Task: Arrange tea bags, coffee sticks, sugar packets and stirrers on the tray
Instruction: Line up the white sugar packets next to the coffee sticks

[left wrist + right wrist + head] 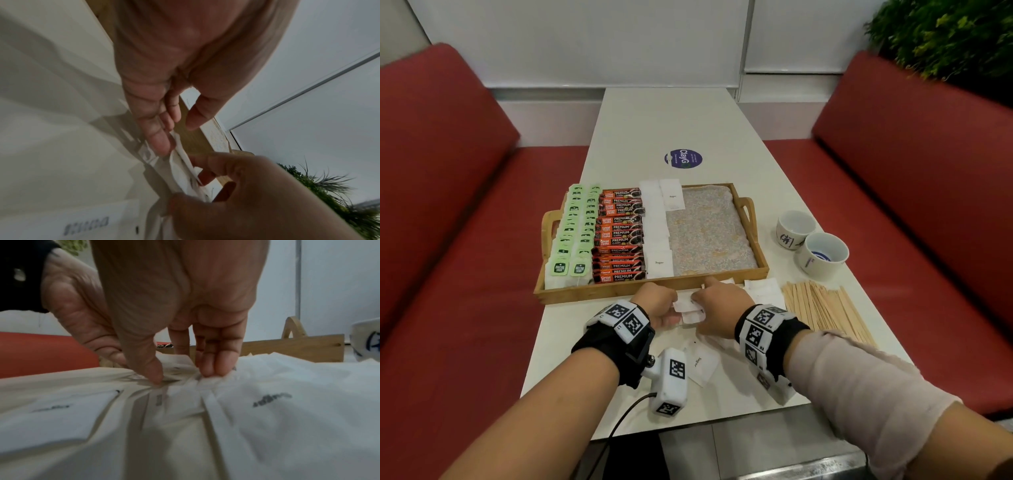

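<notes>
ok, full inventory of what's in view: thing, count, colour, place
tray: one, wooden, mid-table
tea bags: two columns, green tags, tray's left
coffee sticks: one column, red, beside the tea
sugar packets: white, a column in tray; more loose on table by the hands
stirrers: pile, pale wood, table right of tray
cups: two, white with blue marks, right of tray
table: one, white
benches: red, both sides
plant: green, top right
left hand: pinching loose packets
right hand: pinching loose packets

From my head camera, my left hand (659,301) and right hand (722,308) both pinch a small stack of sugar packets (690,310) just before the tray (654,287); stirrers (825,308) lie right on the desk (688,130).
</notes>
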